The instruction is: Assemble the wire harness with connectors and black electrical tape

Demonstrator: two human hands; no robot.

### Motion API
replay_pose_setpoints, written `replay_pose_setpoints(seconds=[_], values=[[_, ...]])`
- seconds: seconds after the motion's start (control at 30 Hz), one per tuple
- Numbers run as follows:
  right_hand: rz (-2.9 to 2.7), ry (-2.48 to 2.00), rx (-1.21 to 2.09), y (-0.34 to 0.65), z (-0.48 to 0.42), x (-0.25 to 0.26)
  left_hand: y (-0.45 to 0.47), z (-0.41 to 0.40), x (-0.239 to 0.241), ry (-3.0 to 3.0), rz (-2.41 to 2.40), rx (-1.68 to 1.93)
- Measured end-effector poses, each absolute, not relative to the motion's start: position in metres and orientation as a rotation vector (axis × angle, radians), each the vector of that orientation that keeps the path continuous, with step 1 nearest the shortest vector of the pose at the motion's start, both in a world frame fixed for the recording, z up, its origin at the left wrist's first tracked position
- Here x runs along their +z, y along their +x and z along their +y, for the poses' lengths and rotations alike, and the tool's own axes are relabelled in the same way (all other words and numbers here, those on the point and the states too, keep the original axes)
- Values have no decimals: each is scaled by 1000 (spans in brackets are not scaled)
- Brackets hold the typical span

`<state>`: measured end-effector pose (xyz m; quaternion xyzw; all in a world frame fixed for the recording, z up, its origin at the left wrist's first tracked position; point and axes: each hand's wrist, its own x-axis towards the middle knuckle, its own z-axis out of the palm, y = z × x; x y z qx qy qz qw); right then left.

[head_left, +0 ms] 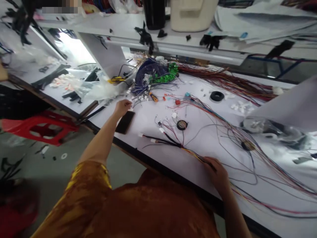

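Note:
My left hand (122, 107) is over the left part of the table, just above a dark phone (125, 122). Its fingers are pinched together; a small white bit shows by the fingertips, too small to name. Loose white connectors (142, 98) lie just beyond that hand. Near the table's front edge, the fingers of my right hand (218, 173) are curled round a wire harness (192, 152). Black-sleeved branches (164, 142) with white plugs fan out from the harness to the left. Its yellow, red and black wires run on past my wrist to the right.
Purple wires (146, 74) and green connectors (169, 71) are heaped at the back beside an orange-black cutter (153, 97). Black tape (217, 96) and a long wire bundle (230, 129) lie right. A shelf (119, 28) overhangs the table; a red stool (47, 129) stands left.

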<state>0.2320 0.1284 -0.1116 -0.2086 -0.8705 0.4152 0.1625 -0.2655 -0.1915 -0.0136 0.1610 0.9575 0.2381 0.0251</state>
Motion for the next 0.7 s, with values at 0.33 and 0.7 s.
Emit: replay_pose_setpoints(seconds=[0.33,0.7], values=[[-2579,-796,1005,230,124,-109,-366,-175,-45,403,2985,427],[-2619,-956,962,216,128,-110,-396,-168,-64,546,2942,558]])
